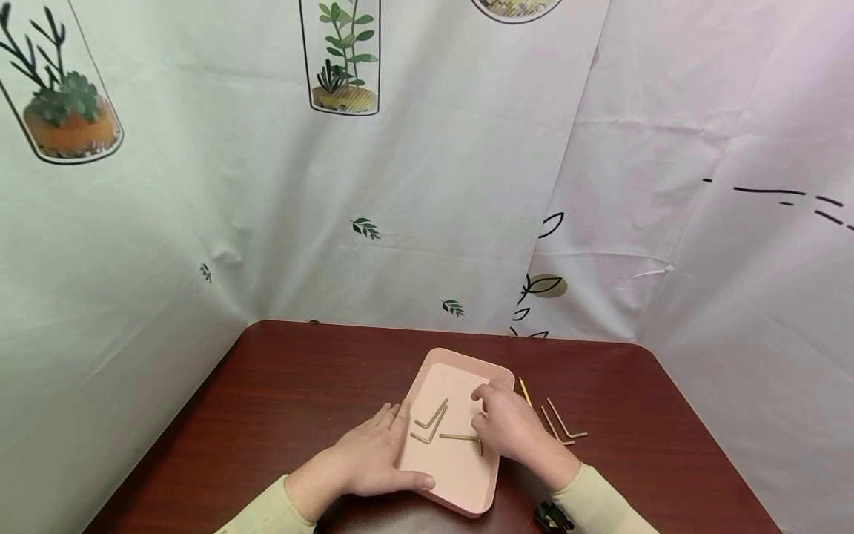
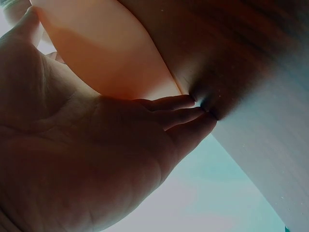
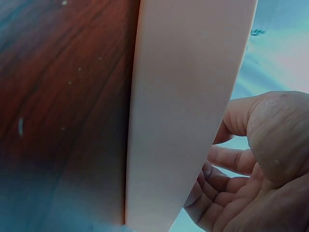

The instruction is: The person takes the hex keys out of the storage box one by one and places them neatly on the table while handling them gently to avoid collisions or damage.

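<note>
A shallow pink tray [image 1: 460, 486] stands on the table. Inside it lie three L-shaped hex keys [image 1: 459, 437] in a dull brass colour. My left hand [image 1: 373, 452] rests against the tray's left side with its fingers straight, and its thumb reaches over the near rim. In the left wrist view, those straight fingers [image 2: 183, 121] lie along the outer wall. Above the tray's right part is my right hand [image 1: 507, 423], its thumb and index finger apart. The right wrist view shows loosely bent fingers [image 3: 227, 188] beyond the tray wall [image 3: 183, 96], with nothing seen between them.
Two more hex keys [image 1: 567, 432] lie on the dark red-brown table [image 1: 307, 371], right of the tray. Beside them is a thin yellow stick [image 1: 525, 389], partly hidden by my right hand. White printed cloth [image 1: 427, 185] hangs behind the table and along both sides.
</note>
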A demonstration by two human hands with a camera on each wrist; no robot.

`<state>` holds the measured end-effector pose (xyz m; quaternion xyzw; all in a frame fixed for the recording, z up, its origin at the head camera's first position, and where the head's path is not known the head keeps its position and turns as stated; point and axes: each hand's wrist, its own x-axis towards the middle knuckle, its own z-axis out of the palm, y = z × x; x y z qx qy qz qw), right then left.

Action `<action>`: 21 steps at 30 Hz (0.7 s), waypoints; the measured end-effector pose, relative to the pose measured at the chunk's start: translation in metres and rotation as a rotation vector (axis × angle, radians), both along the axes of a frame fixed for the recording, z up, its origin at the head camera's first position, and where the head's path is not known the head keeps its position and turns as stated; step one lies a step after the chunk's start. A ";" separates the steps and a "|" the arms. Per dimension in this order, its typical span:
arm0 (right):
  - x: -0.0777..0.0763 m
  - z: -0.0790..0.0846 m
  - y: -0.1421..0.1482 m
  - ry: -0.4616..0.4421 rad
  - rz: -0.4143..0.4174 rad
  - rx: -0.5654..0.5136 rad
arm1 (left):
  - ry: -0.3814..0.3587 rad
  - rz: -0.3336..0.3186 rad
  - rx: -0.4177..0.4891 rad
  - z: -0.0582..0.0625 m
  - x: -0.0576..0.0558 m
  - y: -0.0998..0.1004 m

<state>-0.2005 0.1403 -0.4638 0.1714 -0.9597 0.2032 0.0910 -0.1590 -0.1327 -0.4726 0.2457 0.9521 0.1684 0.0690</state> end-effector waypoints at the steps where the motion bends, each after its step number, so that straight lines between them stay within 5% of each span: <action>1: 0.000 0.000 0.000 -0.002 0.003 0.002 | 0.002 -0.001 -0.001 0.000 0.000 0.000; 21: -0.001 -0.002 -0.006 -0.026 0.037 0.045 | 0.015 -0.007 -0.001 -0.001 0.000 0.000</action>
